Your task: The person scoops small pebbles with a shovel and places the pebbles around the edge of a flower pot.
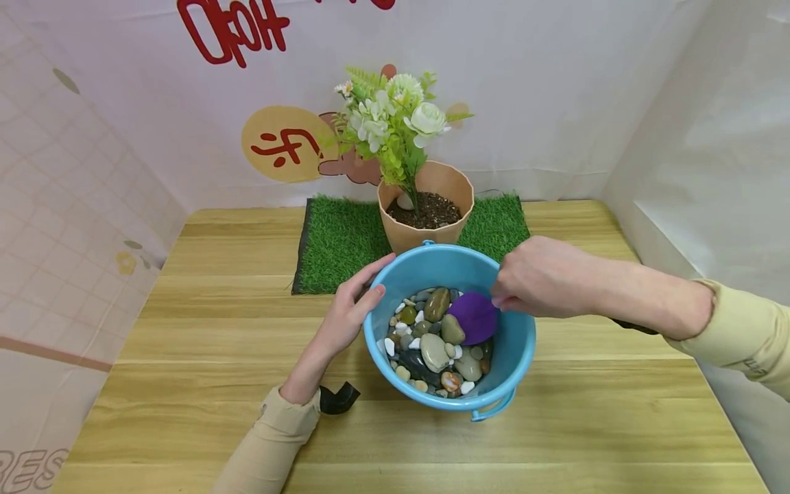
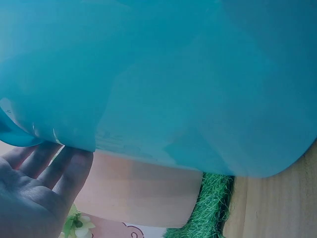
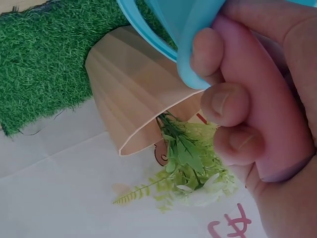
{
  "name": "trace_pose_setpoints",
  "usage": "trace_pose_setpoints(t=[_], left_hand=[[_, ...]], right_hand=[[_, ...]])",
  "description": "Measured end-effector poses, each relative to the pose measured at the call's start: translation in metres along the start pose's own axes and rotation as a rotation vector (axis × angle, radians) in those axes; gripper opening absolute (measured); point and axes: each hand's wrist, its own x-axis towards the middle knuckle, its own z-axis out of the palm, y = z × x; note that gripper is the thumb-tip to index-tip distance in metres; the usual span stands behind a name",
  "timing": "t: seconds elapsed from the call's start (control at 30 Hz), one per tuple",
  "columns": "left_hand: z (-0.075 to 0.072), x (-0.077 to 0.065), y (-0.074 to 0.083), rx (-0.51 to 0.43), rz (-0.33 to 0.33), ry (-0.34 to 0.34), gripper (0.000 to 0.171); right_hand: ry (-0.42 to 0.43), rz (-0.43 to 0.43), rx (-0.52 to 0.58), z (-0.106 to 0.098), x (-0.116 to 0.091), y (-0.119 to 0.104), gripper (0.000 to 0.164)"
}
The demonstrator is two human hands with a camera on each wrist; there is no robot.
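A blue bucket (image 1: pixel 518 357) stands tilted toward me on the table, with wet stones (image 1: pixel 435 352) of several sizes and colours inside. My left hand (image 1: pixel 345 315) holds its left rim, thumb over the edge and fingers along the outside wall; these fingers (image 2: pixel 74 173) show in the left wrist view. At the right rim, my right hand (image 1: pixel 543 278) grips the pink handle (image 3: pixel 265 99) of a small shovel. Its purple blade (image 1: pixel 474 315) is down in the bucket among the stones, against a greyish-green one.
Behind the bucket, a peach flowerpot (image 1: pixel 420 240) holds dark soil and white artificial flowers (image 1: pixel 395 113). It stands on a green turf mat (image 1: pixel 339 233) at the table's (image 1: pixel 234 343) back edge. A printed cloth wall (image 1: pixel 537 103) rises behind. The bucket's handle (image 1: pixel 496 407) hangs at the front.
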Motion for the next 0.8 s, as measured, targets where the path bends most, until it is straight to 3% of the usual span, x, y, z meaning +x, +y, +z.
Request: trace_pose_setpoints(t=[0.53,0.8], left_hand=[[0.0006,-0.0005,0.0005,0.010,0.005,0.009,0.053],[0.0008,-0.0004,0.0002,0.009,0.006,0.004,0.052]], right_hand=[[-0.011,-0.083,0.015,-0.0043,0.0021,0.0088,0.045],[-0.024,-0.127,-0.036,-0.0061,0.0005,0.0099,0.035]])
